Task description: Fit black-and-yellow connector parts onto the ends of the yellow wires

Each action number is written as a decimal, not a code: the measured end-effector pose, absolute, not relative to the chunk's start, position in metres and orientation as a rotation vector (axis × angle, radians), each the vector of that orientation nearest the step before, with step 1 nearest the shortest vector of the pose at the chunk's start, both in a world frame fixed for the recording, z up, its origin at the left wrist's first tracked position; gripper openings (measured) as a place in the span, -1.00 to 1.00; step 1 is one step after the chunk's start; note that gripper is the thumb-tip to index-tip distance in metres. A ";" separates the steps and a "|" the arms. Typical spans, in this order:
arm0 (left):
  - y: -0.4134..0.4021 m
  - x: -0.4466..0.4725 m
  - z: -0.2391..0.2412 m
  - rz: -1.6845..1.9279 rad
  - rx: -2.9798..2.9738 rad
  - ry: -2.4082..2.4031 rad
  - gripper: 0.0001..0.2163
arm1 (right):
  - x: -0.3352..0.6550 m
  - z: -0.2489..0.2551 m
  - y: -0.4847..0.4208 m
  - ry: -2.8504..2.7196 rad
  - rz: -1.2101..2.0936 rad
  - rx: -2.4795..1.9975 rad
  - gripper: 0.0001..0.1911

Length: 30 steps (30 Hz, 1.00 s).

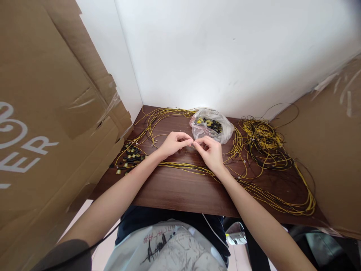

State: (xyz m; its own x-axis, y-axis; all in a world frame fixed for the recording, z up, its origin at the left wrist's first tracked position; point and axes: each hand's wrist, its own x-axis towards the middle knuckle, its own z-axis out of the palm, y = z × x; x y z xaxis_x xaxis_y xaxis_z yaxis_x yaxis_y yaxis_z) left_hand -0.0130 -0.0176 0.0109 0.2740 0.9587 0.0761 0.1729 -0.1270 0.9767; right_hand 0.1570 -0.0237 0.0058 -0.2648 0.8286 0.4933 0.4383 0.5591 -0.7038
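Shirt (169,250) below; tiny piece (193,142) (indistinct) pinched between both hands (175,144) (211,152).

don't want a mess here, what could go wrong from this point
The wire heap on the right looks tangled, so pulling one strand could drag others. The long wires passing beneath the right forearm might snag as it moves. The plastic bag sits just beyond the right hand; a knock could spill its yellow and black pieces.

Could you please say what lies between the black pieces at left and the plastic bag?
The head view shows the left hand and yellow wires between them.
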 end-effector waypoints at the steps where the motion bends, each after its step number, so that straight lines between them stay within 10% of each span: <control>1: -0.018 -0.013 0.011 0.987 1.546 1.096 -0.76 | 0.157 0.006 -0.024 -1.902 0.538 -1.029 -0.84; 30: -0.018 -0.007 0.005 1.123 1.639 1.154 -0.82 | 0.156 0.008 -0.025 -1.905 0.531 -1.059 -0.88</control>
